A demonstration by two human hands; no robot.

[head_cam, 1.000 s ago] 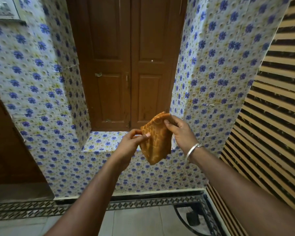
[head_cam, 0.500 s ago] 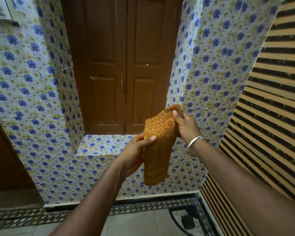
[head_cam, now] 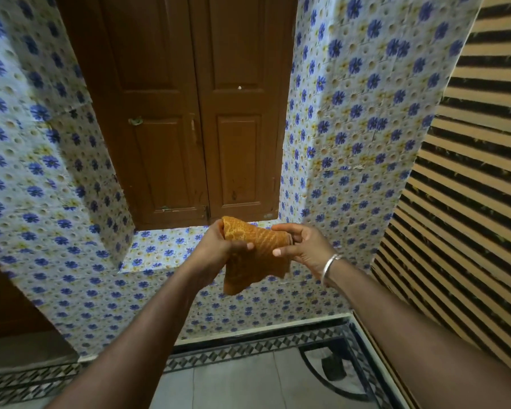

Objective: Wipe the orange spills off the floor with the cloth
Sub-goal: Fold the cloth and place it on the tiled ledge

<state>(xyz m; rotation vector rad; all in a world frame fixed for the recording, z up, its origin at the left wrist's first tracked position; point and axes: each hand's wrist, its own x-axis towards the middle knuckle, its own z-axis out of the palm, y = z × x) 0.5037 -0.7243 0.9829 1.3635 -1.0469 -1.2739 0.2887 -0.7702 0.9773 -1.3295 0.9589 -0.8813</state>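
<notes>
Risks first. No spills show anywhere in view: only a strip of grey floor (head_cam: 233, 382) at the bottom of the frame, w/ a patterned border, so the wipe hasn't begun & the person prob. has to look down and find the marks. The cloth (head_cam: 257, 252) is itself orange, so residue on it would be hard to tell from the fabric; a dirty face could smear rather than lift. It's also bunched into a thick fold w/ one loose corner hanging below. Put down like that, it would likely give a small contact patch and let the corner drag through a spill. Grip on the right end looks light, so a slip is possible if the left end is let go.

Hands: both are on the cloth at centre frame, in front of the tiled ledge (head_cam: 160, 249) under the brown door (head_cam: 195, 113), well above the floor. The left hand (head_cam: 219, 249) grips the left end, fingers wrapped behind & thumb across the front, fairly closed. The right hand (head_cam: 304, 249), w/ a bangle (head_cam: 329, 268) at the wrist, pinches the right end btwn thumb and loosely curled fingers, more open than the left. The cloth spans the gap btwn them, touching nothing else.
</notes>
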